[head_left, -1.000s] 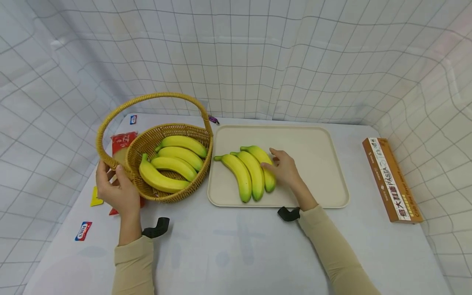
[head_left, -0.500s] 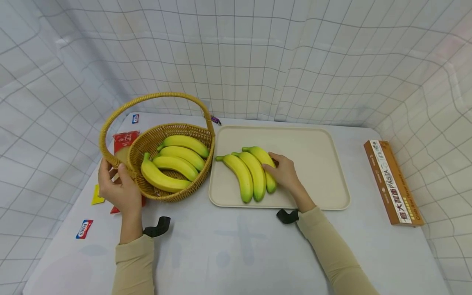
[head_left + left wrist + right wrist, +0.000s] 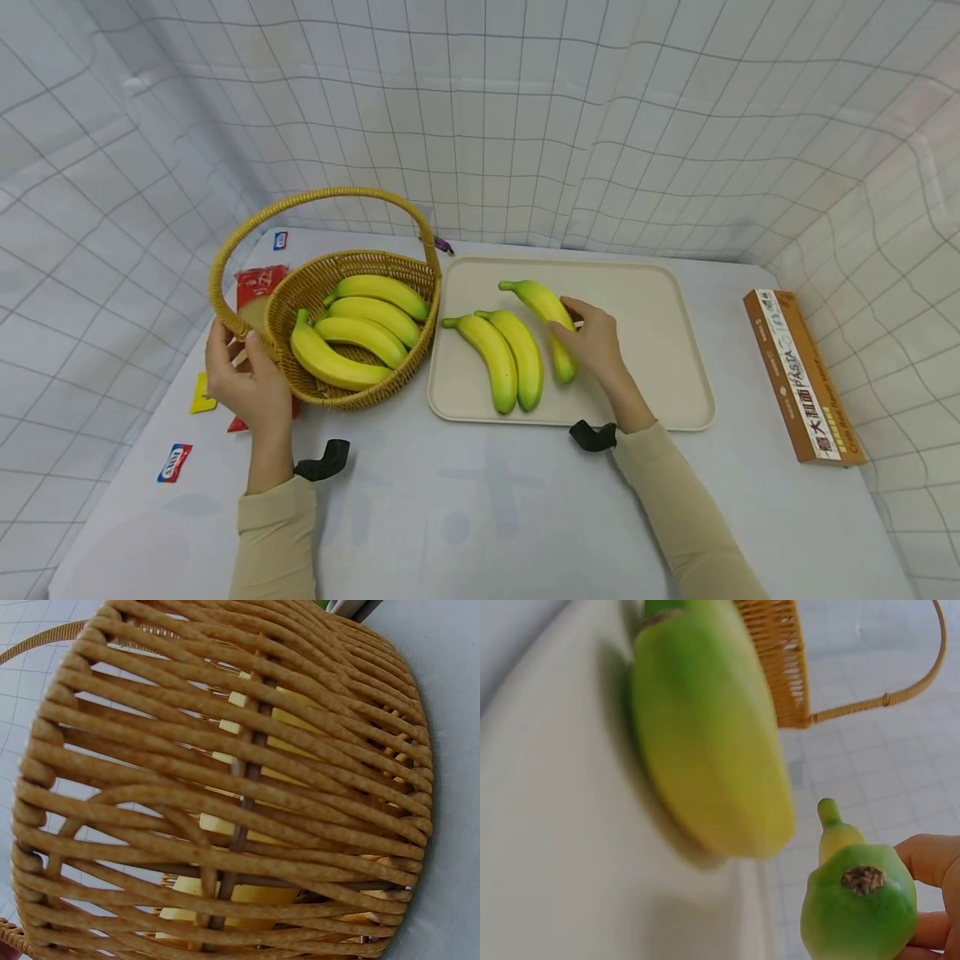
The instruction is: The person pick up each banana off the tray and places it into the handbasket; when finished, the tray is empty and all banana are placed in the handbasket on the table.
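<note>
One banana (image 3: 551, 308) is in the right hand (image 3: 600, 340), clear of the tray (image 3: 652, 333) and slanting, its stem toward the far left. That hand's grip is narrowed to the fruit's width, thumb on one side and fingers on the other, and the right wrist view shows the dark blossom end facing the camera. Two more bananas (image 3: 491, 360) lie near each other on the left part of the tray, stems pointing left, just beside the held one. Left of the tray stands the basket (image 3: 345, 402), with four bananas (image 3: 373, 312) inside and its handle (image 3: 330, 194) arching upright. The left hand (image 3: 251, 387) has its thumb and fingers about the left foot of the handle; the left wrist view is nearly filled with weave, so how firm this grip is I cannot tell. A red packet (image 3: 258, 283) lies just past the basket's left side, partly hidden by it. Further left on the counter (image 3: 465, 533) are a yellow piece (image 3: 202, 394) and a small label (image 3: 175, 463). A pasta box (image 3: 806, 379) lies right of the tray, apart from it. Gridded white sheeting (image 3: 517, 125) hangs behind.
</note>
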{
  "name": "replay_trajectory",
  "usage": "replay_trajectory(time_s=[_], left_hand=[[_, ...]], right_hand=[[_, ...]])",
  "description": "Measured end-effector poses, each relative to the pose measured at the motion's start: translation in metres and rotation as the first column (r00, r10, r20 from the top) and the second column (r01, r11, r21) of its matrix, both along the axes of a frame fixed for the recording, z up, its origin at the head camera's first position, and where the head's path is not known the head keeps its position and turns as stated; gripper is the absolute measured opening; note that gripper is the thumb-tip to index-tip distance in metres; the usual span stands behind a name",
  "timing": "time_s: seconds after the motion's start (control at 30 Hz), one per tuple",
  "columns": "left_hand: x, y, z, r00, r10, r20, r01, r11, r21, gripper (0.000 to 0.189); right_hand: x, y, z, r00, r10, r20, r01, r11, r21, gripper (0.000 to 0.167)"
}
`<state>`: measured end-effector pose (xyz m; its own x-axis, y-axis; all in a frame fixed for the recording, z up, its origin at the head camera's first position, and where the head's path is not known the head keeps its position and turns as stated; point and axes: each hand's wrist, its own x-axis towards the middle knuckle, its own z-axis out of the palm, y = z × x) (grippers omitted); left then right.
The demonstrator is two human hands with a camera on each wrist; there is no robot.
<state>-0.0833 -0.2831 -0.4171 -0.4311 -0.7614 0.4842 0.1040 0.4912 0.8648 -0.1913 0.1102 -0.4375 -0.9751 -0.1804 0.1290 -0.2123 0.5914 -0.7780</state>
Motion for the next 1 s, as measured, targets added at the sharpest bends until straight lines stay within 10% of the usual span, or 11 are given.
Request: replay_trajectory(time_s=[0.53, 1.0], left_hand=[[0.000, 0.000, -0.001, 1.000, -0.005, -0.003, 0.005, 1.000, 0.005, 0.035], [0.001, 0.001, 0.002, 1.000, -0.001, -0.005, 0.001, 1.000, 0.014, 0.034]], right_hand=[[-0.011, -0.126, 0.060, 0.952, 0.289, -0.104, -0.285, 0.957, 0.059, 0.048], [-0.032, -0.214, 0.054, 0.928, 0.303, -0.216, -0.271, 0.948, 0.165, 0.042]])
